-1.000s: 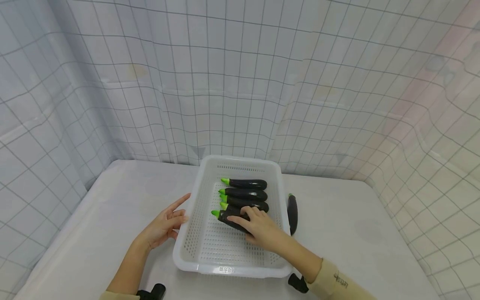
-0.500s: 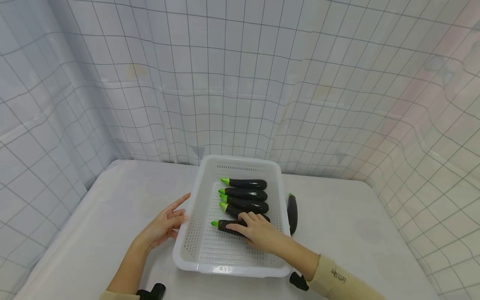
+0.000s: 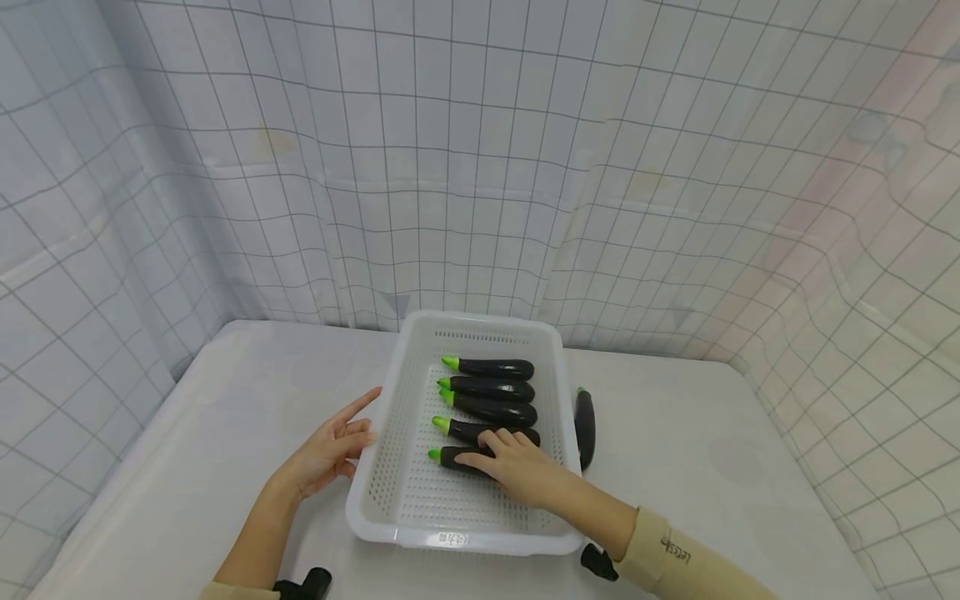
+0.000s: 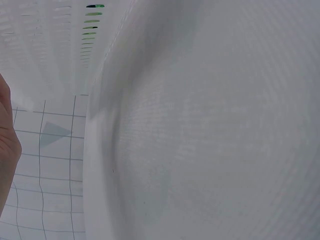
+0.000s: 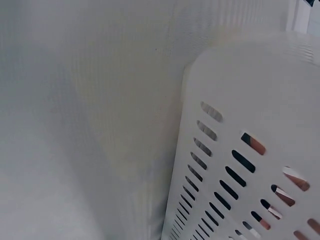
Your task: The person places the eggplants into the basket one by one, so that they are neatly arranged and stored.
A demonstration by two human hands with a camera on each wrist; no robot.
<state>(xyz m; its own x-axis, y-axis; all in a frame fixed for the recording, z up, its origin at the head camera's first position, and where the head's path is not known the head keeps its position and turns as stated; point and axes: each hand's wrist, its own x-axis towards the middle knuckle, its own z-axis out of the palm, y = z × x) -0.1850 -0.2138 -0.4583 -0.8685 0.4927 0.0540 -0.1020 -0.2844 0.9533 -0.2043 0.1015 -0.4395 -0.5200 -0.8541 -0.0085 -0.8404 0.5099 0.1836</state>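
A white perforated plastic basket [image 3: 442, 508] stands on the table, with several dark eggplants lying crosswise in it, green stem ends to the left. My right hand [image 3: 525, 473] reaches over the right rim and holds the nearest eggplant [image 3: 450, 457], thumb along its front side. Its fingers lie between that one and the eggplant behind [image 3: 461, 429], partly covering both. At the basket's left rim, my left hand [image 3: 327, 454] rests with thumb touching it and index finger extended. Part of the left hand [image 4: 7, 135] shows in the left wrist view. The right wrist view shows only the slotted basket wall [image 5: 240, 100].
Another eggplant [image 3: 585, 429] lies on the white table [image 3: 675, 458], just outside the basket's right wall. A white grid-patterned curtain [image 3: 480, 167] hangs behind the table and at both sides.
The nearest eggplant has shifted toward me, away from the row. The one behind it has also come forward and now lies straighter. My left hand and the basket have stayed put.
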